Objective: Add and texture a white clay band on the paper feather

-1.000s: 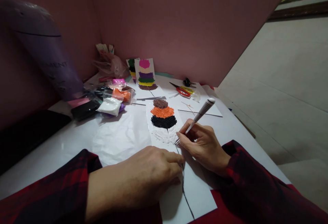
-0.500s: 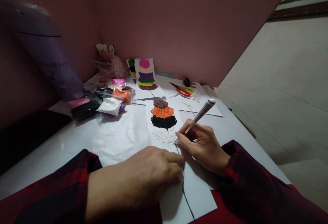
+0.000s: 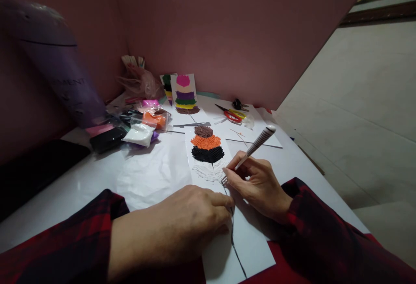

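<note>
A white card (image 3: 256, 249) lies in front of me, bearing textured bands of brown, orange, black and white clay (image 3: 206, 172) above a thin dark stem line. My right hand (image 3: 256, 182) pinches a fork-like tool (image 3: 260, 141) with a patterned handle, its prongs at the lower right edge of the white band. My left hand (image 3: 195, 219) rests on the card below the bands, fingers curled together beside the stem line. Its fingertips are partly hidden, and I cannot make out anything in them.
Bagged clay (image 3: 139, 134) in several colours lies at the left, near a large purple container (image 3: 65, 67). Behind the card, a finished-looking striped card (image 3: 184, 95) leans upright. Red-handled scissors (image 3: 233, 116) lie at the back right. A dark flat object (image 3: 42, 171) sits far left.
The tool's handle has tipped slightly to the right in my right hand. My left hand has stayed in place.
</note>
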Demonstrator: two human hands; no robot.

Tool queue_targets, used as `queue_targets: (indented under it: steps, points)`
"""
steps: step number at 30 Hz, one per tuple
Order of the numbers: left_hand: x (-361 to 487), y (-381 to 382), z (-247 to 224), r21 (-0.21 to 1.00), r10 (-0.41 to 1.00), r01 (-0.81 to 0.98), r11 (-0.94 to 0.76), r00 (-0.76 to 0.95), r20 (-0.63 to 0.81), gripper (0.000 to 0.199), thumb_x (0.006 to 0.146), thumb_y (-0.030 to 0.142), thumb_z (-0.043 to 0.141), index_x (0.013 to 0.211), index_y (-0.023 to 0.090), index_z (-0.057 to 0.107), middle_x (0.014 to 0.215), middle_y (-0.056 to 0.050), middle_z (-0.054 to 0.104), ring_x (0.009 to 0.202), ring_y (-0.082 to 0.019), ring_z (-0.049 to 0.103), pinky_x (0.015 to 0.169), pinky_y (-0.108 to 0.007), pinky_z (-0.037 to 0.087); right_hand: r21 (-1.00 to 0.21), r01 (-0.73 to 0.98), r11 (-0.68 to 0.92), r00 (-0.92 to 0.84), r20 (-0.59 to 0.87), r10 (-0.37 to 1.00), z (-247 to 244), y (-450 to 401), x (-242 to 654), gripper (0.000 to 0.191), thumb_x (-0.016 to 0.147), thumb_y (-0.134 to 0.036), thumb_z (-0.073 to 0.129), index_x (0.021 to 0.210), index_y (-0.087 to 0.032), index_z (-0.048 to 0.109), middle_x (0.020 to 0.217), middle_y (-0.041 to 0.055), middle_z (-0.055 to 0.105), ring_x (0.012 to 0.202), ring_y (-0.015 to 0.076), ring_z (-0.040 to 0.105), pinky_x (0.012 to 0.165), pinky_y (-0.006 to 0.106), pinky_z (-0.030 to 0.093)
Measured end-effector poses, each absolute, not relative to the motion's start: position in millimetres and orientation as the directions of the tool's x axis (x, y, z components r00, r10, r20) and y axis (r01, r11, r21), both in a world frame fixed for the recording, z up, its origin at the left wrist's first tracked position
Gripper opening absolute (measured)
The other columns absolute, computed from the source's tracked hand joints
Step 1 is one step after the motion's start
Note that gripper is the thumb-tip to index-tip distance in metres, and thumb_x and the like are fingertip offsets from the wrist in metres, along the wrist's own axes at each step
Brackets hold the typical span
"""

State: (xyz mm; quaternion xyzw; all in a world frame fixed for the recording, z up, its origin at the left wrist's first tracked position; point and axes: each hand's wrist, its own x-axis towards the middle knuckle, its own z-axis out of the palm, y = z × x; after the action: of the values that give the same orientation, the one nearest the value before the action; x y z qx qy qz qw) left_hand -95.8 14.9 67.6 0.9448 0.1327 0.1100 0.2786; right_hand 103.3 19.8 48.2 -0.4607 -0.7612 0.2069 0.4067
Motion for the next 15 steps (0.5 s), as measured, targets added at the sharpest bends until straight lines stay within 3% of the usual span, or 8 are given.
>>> queue_targets:
  steps: [15]
  points:
    - [-95.7,14.6,67.4,0.55,0.314,0.184,-0.815,0.937,0.153,0.02,0.082,-0.004,0.049,0.078,0.013,0.059,0.086,-0.004,0.065,0.071,-0.011,0.06,0.062,-0.02,0.049,-0.67,0.545,0.505,-0.275,0.426,0.862,47.5,22.1,103.2,0.015,0.085,-0.012,0.056,0.071,-0.018,0.054,0.056,-0.0055,0.049,0.048,0.008,0.042,0.047,0.022,0.036]
